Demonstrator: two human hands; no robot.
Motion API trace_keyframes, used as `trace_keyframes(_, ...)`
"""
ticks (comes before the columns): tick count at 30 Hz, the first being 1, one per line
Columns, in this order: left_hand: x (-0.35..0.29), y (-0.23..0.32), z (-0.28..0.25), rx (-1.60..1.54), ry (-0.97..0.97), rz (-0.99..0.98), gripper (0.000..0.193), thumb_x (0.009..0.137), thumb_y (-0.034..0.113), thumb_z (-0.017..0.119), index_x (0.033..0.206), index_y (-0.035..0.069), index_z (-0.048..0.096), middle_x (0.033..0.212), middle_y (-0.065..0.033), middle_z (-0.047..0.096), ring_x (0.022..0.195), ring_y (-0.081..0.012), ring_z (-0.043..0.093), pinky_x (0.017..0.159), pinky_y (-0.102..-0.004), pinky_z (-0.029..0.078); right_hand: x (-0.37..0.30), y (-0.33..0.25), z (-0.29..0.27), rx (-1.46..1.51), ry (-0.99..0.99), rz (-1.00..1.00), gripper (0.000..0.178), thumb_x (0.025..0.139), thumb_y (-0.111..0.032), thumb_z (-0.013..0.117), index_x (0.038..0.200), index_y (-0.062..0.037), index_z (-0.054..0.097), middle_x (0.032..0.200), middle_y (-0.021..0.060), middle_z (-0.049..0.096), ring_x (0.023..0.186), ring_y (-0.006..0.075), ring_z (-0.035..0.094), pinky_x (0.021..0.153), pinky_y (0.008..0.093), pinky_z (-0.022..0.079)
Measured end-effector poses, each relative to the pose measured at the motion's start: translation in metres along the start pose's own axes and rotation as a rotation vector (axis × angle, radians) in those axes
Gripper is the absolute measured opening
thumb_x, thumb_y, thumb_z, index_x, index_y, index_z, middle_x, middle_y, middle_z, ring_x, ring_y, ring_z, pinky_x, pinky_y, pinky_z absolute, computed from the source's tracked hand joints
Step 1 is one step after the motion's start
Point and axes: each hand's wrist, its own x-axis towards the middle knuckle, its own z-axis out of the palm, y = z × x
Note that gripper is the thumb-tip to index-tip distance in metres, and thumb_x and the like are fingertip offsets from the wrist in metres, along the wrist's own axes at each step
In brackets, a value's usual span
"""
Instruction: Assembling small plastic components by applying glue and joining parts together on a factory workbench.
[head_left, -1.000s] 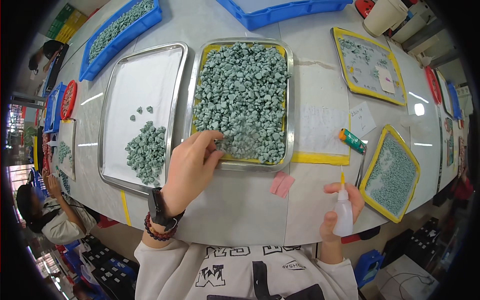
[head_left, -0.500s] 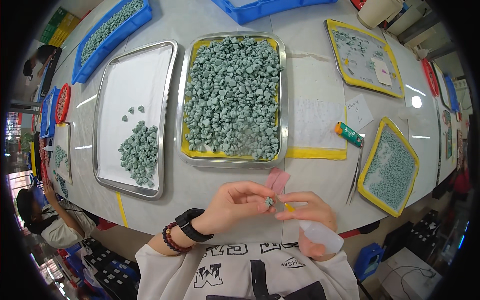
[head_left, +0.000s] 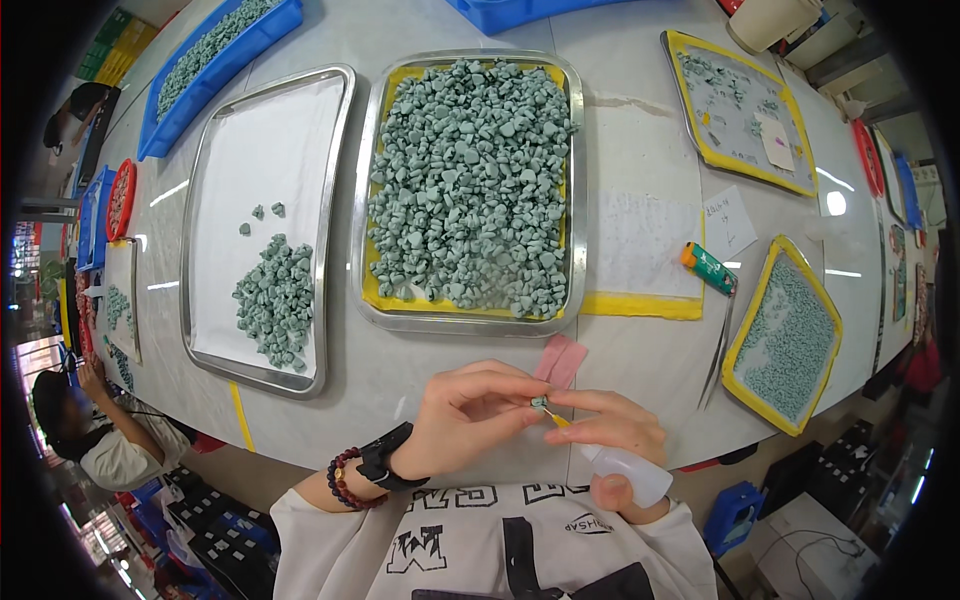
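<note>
My left hand [head_left: 470, 412] is closed, with a small grey-green stone-like piece [head_left: 539, 403] pinched between thumb and fingertips. In my right hand [head_left: 622, 428] is a translucent white squeeze bottle [head_left: 635, 475], held against the palm. A yellow tip [head_left: 561, 421] with a thin needle sticks out between the right fingers, and the needle's end meets the piece or lies very close to it. My right fingertips are near the piece too. Just beyond the hands a pink cloth [head_left: 562, 360] lies on the table.
Ahead stands a yellow-lined metal tray [head_left: 470, 325] heaped with similar pieces. On the left, a white-lined tray [head_left: 262, 150] holds a smaller pile. At right are tweezers [head_left: 718, 350], a green-orange tube [head_left: 708, 268] and a yellow-edged tray [head_left: 830, 350]. A person [head_left: 140, 450] sits far left.
The bottle's yellow tip has moved left and down slightly, and its needle now points at the piece. My right hand has tilted around the bottle; my left still pinches the piece.
</note>
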Motion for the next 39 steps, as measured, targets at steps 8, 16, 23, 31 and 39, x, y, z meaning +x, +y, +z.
trace_keyframes(8, 0.000, 0.001, -0.002, 0.078, -0.018, -0.009, 0.028, 0.078, -0.013, 0.062, 0.105, -0.004, 0.064, 0.104, -0.0144, 0.061, 0.090, -0.0168, 0.063, 0.075, -0.0247, 0.053, 0.000, -0.001, 0.000, -0.028, -0.017, 0.032, 0.053, 0.094, -0.052, 0.037, 0.095, -0.0032, 0.058, 0.077, 0.0119, 0.068, 0.090, 0.0354, 0.065, 0.074, 0.0412, 0.052)
trace_keyframes(16, 0.000, 0.001, -0.004, 0.039, -0.020, -0.005, 0.029, 0.078, -0.012, 0.062, 0.107, -0.004, 0.063, 0.104, -0.0146, 0.061, 0.091, -0.0169, 0.063, 0.075, -0.0248, 0.053, 0.000, 0.000, -0.004, 0.064, -0.022, 0.042, 0.050, 0.094, -0.051, 0.040, 0.099, -0.0036, 0.056, 0.075, 0.0134, 0.068, 0.088, 0.0347, 0.066, 0.073, 0.0412, 0.053)
trace_keyframes(23, 0.002, 0.000, 0.000, -0.006, -0.007, -0.021, 0.026, 0.078, -0.013, 0.061, 0.103, -0.005, 0.063, 0.104, -0.0145, 0.060, 0.090, -0.0185, 0.063, 0.077, -0.0272, 0.054, -0.001, -0.006, -0.014, 0.083, -0.011, 0.074, 0.039, 0.091, -0.041, 0.053, 0.099, -0.0030, 0.055, 0.091, 0.0166, 0.067, 0.088, 0.0347, 0.065, 0.074, 0.0416, 0.053)
trace_keyframes(31, 0.000, 0.003, 0.001, -0.112, 0.052, -0.143, 0.024, 0.077, -0.014, 0.060, 0.098, -0.005, 0.062, 0.100, -0.0136, 0.060, 0.088, -0.0188, 0.062, 0.078, -0.0313, 0.055, 0.007, 0.015, -0.040, -0.865, -0.125, 0.021, 0.023, 0.071, 0.006, 0.062, 0.092, -0.0041, 0.062, 0.092, 0.0121, 0.062, 0.095, 0.0301, 0.059, 0.080, 0.0370, 0.049)
trace_keyframes(39, 0.000, 0.005, 0.003, -0.136, 0.023, -0.203, 0.020, 0.078, -0.010, 0.060, 0.098, -0.004, 0.062, 0.097, -0.0127, 0.060, 0.086, -0.0180, 0.062, 0.077, -0.0308, 0.055, -0.029, -0.010, -0.145, -1.159, 0.465, 0.405, 0.011, 0.072, 0.003, 0.066, 0.082, -0.0008, 0.063, 0.083, 0.0087, 0.054, 0.082, 0.0245, 0.053, 0.074, 0.0329, 0.042)
